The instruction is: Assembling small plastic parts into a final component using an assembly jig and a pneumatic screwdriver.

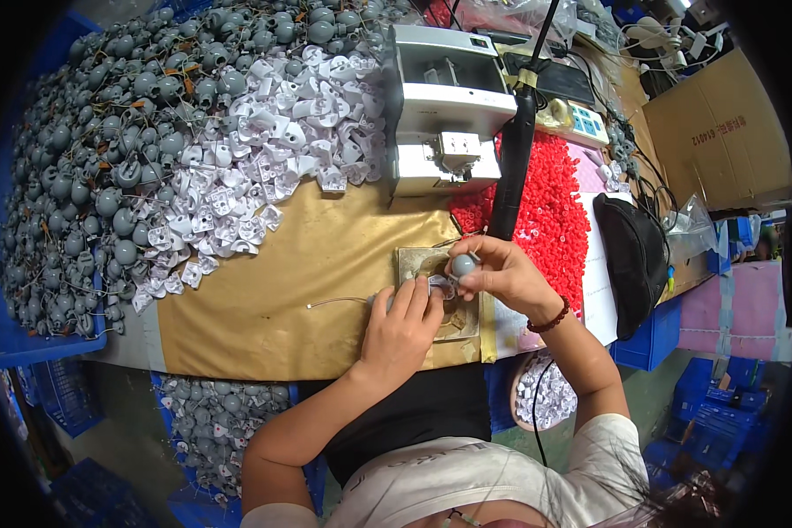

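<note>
My right hand (509, 280) pinches a small grey ball-shaped part (464, 265) between thumb and fingers. It is just above a square, worn fixture block (456, 333) on the gold-coloured table cover. A white plastic piece (440, 283) lies on the block, partly under my fingers. My left hand (400, 327) rests at the block's left side, fingers curled down next to the white piece. Something grey shows under its left edge, and a thin pale cable (334, 301) runs out leftward from there. What the left fingers hold is hidden.
Grey ball-shaped parts (106, 202) and white plastic pieces (264, 141) are heaped at left. A metal press-like machine (449, 106) stands behind the block. Right of it are a dark upright arm (512, 167), red parts (550, 211), a black pouch (629, 264) and a cardboard box (717, 132).
</note>
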Demonstrator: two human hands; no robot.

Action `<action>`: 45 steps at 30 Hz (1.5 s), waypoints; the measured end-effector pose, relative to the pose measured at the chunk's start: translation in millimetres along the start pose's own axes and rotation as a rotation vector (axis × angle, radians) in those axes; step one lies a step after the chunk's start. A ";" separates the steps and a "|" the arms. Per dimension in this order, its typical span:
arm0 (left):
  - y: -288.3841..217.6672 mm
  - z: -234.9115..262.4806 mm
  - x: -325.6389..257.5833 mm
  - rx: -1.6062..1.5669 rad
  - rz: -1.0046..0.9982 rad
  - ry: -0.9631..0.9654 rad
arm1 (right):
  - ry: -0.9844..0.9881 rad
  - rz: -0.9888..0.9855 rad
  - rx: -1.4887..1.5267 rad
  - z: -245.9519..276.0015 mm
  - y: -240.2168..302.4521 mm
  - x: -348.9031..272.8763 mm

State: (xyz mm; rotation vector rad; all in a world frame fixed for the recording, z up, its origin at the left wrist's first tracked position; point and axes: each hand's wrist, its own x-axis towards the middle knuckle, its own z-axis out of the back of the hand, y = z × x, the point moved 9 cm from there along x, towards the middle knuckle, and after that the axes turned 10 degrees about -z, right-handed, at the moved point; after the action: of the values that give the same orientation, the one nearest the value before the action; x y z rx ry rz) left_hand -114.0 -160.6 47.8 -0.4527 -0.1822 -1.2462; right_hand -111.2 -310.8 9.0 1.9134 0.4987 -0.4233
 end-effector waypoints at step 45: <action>22.8 0.4 29.6 -0.176 0.168 -0.075 | -0.419 1.108 -0.171 -14.9 179.8 -66.7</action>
State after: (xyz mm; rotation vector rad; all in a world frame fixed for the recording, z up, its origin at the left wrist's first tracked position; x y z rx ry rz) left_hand -83.0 -180.6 54.0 -0.6544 -0.0956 -1.0851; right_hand -72.8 -369.5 188.1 1.5846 -0.7674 -0.0245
